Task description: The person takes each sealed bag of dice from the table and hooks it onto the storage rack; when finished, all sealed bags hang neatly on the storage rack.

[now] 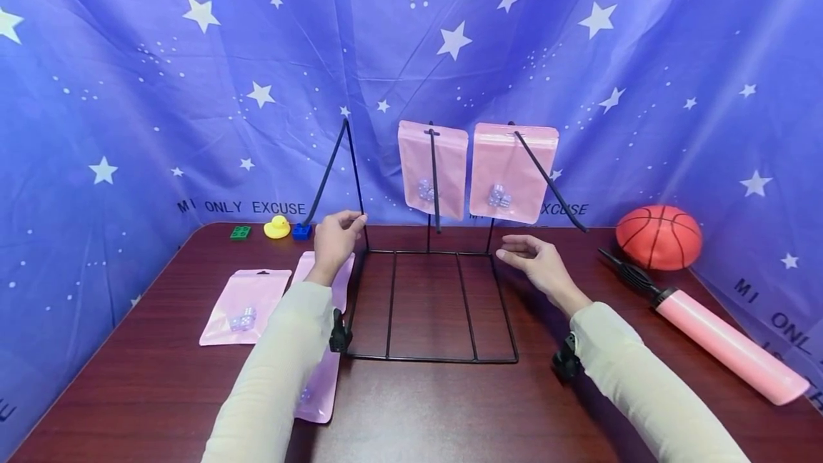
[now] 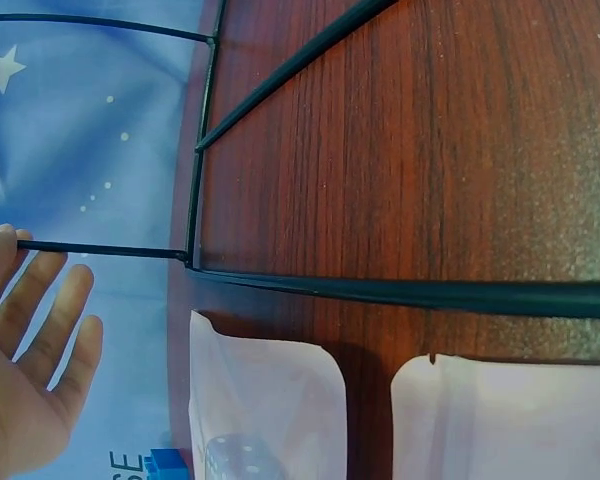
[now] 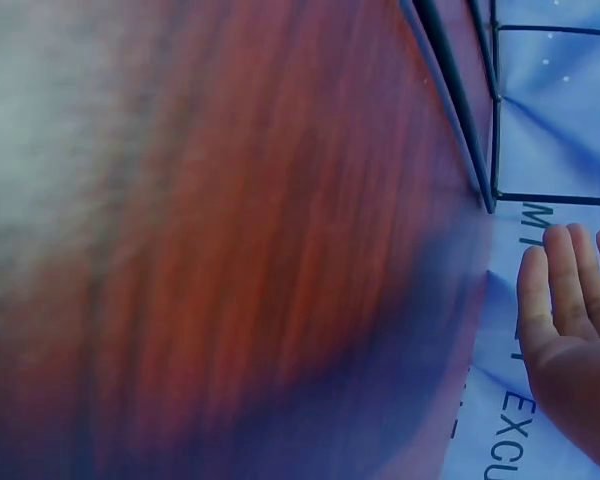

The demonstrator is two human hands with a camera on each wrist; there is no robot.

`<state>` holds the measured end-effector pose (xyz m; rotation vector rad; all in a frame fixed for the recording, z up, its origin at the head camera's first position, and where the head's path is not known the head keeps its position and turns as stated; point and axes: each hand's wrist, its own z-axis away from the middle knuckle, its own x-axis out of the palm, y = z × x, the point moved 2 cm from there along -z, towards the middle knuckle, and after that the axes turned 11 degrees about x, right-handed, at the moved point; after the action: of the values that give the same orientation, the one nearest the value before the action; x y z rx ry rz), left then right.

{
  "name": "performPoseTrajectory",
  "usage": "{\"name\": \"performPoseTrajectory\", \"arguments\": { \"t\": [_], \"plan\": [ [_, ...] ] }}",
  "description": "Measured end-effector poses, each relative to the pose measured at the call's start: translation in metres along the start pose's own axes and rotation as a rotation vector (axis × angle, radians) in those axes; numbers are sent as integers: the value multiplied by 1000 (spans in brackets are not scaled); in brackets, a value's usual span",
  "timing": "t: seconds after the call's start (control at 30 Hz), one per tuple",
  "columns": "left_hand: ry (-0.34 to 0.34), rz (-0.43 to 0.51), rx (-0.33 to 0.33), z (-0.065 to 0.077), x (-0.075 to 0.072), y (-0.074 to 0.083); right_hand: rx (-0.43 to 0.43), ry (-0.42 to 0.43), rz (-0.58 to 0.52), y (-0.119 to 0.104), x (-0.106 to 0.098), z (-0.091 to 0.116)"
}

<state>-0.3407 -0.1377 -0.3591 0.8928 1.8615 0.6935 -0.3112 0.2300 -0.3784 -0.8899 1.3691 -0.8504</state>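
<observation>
A black wire display rack (image 1: 431, 360) stands on the table with three hook arms. My left hand (image 1: 336, 243) pinches its left upright between thumb and index finger, the other fingers spread in the left wrist view. Beside the right upright hovers my right hand (image 1: 539, 263), fingers loosely bent and apart from the wire. One pink zip pouch (image 1: 450, 163) hangs on the middle hook, and a second pink pouch (image 1: 485, 163) on the right hook. Dice (image 1: 499, 196) show through their fronts. The left hook arm (image 1: 328, 170) carries nothing.
Left of the rack lie more pink pouches (image 1: 221, 327), some partly hidden by my left sleeve. Behind them sit a green brick (image 1: 241, 233), a yellow duck (image 1: 277, 227) and a blue brick (image 1: 301, 232). At right are a small basketball (image 1: 659, 237) and a pink hand pump (image 1: 733, 345).
</observation>
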Motion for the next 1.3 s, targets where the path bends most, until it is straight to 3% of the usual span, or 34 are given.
{"name": "performPoseTrajectory", "arguments": {
  "t": [0.37, 0.6, 1.1, 1.3],
  "plan": [
    [-40, 38, -2, 4, -5, 0, 43, -51, 3, 4, 16, -23],
    [-42, 30, 7, 6, -5, 1, 64, -23, 102, 6, 24, -32],
    [-54, 43, 27, 9, -19, 1, 95, -27, 198, 2, 21, -40],
    [-102, 60, 45, 15, -28, 3, 112, -53, 195, -1, 16, -42]
  ]
}}
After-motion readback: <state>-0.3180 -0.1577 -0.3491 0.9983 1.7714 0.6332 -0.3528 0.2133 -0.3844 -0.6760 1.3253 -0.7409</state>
